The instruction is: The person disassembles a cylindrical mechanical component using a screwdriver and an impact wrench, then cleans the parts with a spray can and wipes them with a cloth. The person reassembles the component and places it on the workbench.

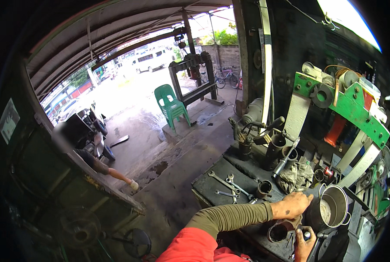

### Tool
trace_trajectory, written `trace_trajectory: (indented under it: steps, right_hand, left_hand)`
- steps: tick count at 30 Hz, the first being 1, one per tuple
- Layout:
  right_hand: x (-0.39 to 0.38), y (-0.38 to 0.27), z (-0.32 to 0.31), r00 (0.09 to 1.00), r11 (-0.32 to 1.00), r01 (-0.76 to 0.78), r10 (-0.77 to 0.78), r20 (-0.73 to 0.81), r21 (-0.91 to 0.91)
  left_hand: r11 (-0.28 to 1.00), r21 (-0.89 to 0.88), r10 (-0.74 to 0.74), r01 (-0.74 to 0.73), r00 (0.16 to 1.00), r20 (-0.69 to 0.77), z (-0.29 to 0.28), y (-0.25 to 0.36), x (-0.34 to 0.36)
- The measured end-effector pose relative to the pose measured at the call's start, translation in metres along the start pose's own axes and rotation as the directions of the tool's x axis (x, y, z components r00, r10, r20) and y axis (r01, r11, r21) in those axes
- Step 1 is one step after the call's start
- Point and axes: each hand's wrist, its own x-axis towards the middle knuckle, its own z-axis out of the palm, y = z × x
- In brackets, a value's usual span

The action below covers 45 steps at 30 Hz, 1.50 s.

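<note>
Dark cylinder part (314, 209) steadied beside steel pot (334, 205).
Left hand (294, 204) is laid spread on it; right hand (305, 242) is closed around small tool (307, 236); a firm brace is advised.

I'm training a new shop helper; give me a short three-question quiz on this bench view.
1. True or false: the left hand rests on a dark cylinder beside the metal pot.
2. Where do the wrenches lie? A) on the bench left of the hands B) inside the pot C) on the green chair
3. Fill in: the right hand grips a small dark ____.

Key: 1 true; 2 A; 3 tool, kind unclear.
</note>
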Motion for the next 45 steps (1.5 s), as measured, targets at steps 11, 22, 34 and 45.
trace_trajectory:
  steps: [11,22,34,45]
  right_hand:
    - [-0.006,0.014,0.001,1.0,0.999,0.015,-0.015,0.021,0.028]
    - [-0.013,0.046,-0.007,0.999,0.99,0.02,-0.025,-0.036,-0.14]
    - [-0.021,-0.004,-0.014,1.0,0.997,-0.013,0.011,-0.019,-0.082]
    - [-0.021,0.011,-0.007,0.999,0.987,-0.037,0.031,-0.041,-0.158]
  left_hand:
    - [0.993,0.079,-0.095,0.083,0.982,0.164,-0.011,0.023,-0.005]
    - [0.995,-0.055,-0.082,0.088,0.992,0.099,-0.008,0.019,-0.011]
    - [0.993,0.114,-0.002,-0.014,0.99,0.14,-0.009,0.019,0.001]
    - [0.988,-0.145,-0.042,0.062,0.989,0.139,-0.01,0.003,0.004]
